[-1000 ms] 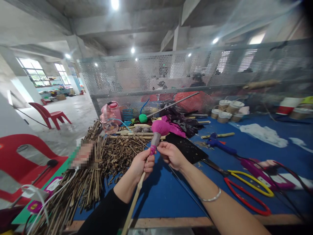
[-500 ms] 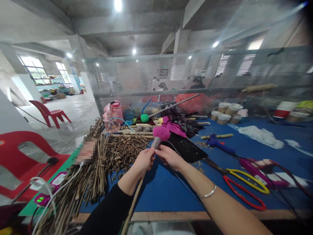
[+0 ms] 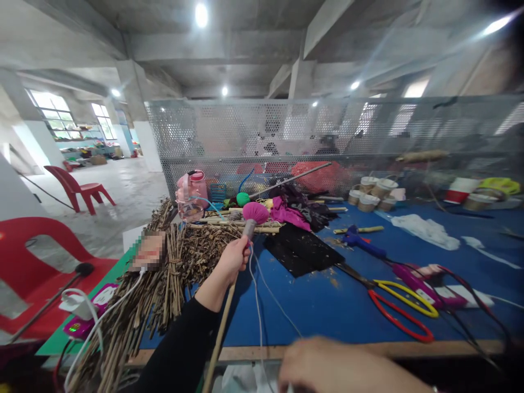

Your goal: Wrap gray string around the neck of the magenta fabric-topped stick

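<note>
Well left of the black sheet (image 3: pixel 305 250) lies the twig bundle (image 3: pixel 174 286); between them the left hand (image 3: pixel 233 258) holds a pink-headed stick (image 3: pixel 226 311), fingers curled closed round it just under the grey wrap (image 3: pixel 248 228). It looks light and stiff, its pink head (image 3: pixel 255 213) probably soft, so bare wood seems the best grip. Nearer the wearer than the sheet, a white thread (image 3: pixel 259 311) hangs beside the right hand (image 3: pixel 323 363), too blurred to tell how its fingers stand.
</note>
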`<state>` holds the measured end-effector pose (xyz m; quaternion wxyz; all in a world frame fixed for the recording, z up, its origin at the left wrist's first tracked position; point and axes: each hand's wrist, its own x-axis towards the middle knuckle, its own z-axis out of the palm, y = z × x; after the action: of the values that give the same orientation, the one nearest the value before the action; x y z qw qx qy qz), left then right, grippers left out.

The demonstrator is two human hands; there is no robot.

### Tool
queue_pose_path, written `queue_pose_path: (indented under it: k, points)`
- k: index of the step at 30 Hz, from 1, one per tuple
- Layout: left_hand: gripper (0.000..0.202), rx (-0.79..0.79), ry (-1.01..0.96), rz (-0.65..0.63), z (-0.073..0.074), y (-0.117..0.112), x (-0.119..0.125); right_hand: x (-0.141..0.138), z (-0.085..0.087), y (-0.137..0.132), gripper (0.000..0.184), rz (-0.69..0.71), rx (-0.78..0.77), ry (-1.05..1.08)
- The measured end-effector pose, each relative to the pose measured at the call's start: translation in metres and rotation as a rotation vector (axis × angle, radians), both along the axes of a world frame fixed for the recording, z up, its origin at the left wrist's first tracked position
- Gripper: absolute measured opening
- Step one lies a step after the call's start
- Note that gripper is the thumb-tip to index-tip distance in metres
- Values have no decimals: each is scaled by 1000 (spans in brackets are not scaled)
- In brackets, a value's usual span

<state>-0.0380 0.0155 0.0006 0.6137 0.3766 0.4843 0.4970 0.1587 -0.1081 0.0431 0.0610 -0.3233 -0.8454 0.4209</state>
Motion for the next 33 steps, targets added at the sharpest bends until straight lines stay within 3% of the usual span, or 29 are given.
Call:
queue_pose_path:
  k: [3, 6, 9, 11, 13, 18, 21, 25, 30, 33]
  points:
    - [32, 44, 145, 14, 1, -4, 8, 2, -10, 61, 25, -290, -24, 162]
    - [31, 288, 429, 82, 3, -9, 20, -12, -22, 114, 33, -535, -345, 576]
    - [25, 496, 705, 145, 7, -11, 31, -34, -32, 140, 40, -413, -751, 724]
    - [24, 496, 824, 147, 10, -10, 35, -45, -35, 147, 40, -326, -852, 702]
    - [25, 456, 903, 128, 12, -7, 37, -49, -37, 150, 39, -340, -799, 657]
    - [29, 401, 1058, 109, 10, 0, 36, -43, -45, 155, 36, -528, -588, 617]
    - [29, 426, 1121, 137, 8, 1, 38, -43, -53, 154, 34, -555, -648, 784]
    - [28, 437, 1125, 147, 11, 2, 40, -42, -53, 153, 34, -443, -818, 903]
    - [27, 433, 1078, 144, 11, 7, 34, -33, -47, 156, 30, -492, -769, 757]
    - [27, 431, 1029, 148, 6, 9, 28, -30, -46, 157, 27, -571, -629, 699]
